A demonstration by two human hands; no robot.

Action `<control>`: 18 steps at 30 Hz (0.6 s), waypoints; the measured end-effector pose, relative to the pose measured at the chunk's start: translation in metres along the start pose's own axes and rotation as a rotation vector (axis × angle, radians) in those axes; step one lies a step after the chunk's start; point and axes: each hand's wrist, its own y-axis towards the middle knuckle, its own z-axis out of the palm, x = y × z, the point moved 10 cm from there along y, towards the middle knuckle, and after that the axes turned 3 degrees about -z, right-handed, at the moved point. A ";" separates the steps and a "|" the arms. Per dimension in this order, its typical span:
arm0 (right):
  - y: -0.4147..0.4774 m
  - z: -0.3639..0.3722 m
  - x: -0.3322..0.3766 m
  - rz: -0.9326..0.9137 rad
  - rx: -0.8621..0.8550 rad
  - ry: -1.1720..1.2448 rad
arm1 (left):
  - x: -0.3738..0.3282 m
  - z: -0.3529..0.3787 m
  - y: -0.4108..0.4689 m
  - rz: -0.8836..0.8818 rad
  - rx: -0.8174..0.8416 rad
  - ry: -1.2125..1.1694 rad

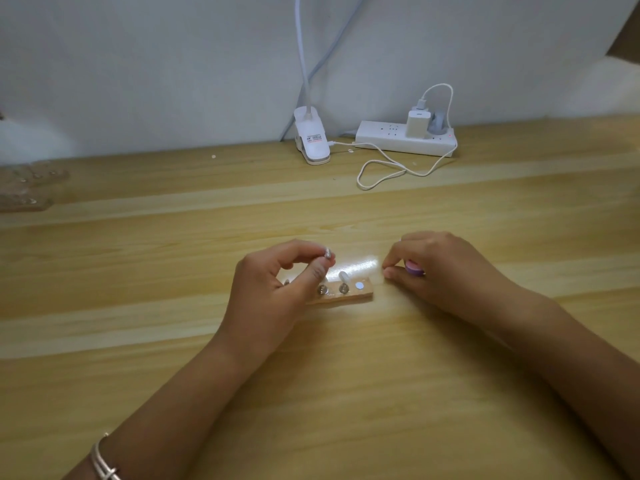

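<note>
At the middle of the frame the left hand (273,289) pinches a small silver screw (327,252) between thumb and forefinger. It holds the screw up just above the left end of a wooden block (365,295). The block lies flat on the table (346,393), and the hand covers its left part.

Two screw heads (322,289) sit in the block's top, and a taller pale pin (343,276) stands behind them. A small round white disc (360,285) lies near the right end. Another screw tip peeks out behind the left fingers.

Right of the block and apart from it, the right hand (446,268) curls around a round purple piece (414,268). Its fingertips (388,271) are down at the tabletop. I cannot tell what the purple piece is. The two hands are apart, with the block between them.

At the upper middle a white clip (311,140) grips the table's far edge. To its right lies a power strip (381,140) with a charger (417,123) plugged in, and a white cable (381,171) loops in front of it. Blurred wooden pieces (27,188) lie at the far left, and a bracelet (104,459) shows on the left wrist at the lower left.
</note>
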 end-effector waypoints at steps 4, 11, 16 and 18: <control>-0.001 0.003 0.003 -0.014 -0.002 -0.023 | 0.000 0.002 -0.001 0.000 0.011 0.010; -0.014 -0.042 0.046 -0.270 -0.405 0.318 | -0.021 0.009 -0.007 0.132 0.034 0.152; -0.021 -0.043 0.060 -0.328 -0.473 0.346 | -0.029 0.012 -0.010 0.183 0.053 0.170; -0.022 -0.043 0.062 -0.324 -0.490 0.366 | -0.030 0.012 -0.011 0.189 0.038 0.180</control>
